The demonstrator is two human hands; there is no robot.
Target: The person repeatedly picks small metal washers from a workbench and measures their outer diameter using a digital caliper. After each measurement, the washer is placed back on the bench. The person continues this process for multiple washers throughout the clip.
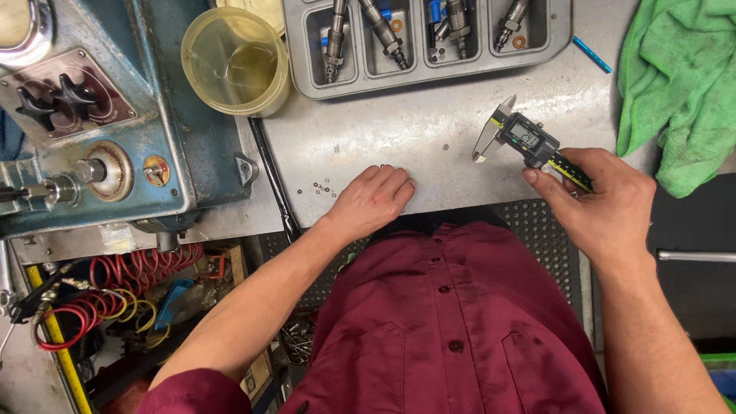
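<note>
Below and left of the grey metal tray (429,73), the left hand (373,201) lies loosely curled, knuckles up, empty, fingertips beside tiny washers (322,188). Right of that, under the tray, the right hand (606,203) grips the digital caliper (529,142) by its beam; it looks stiff, light, slick steel, best held there.

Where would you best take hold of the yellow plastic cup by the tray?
The yellow plastic cup stands upright, mouth open, wedged between the blue machine and the grey tray. Probably best to come from above and pinch the rim on its near edge, since both sides are crowded.
</note>
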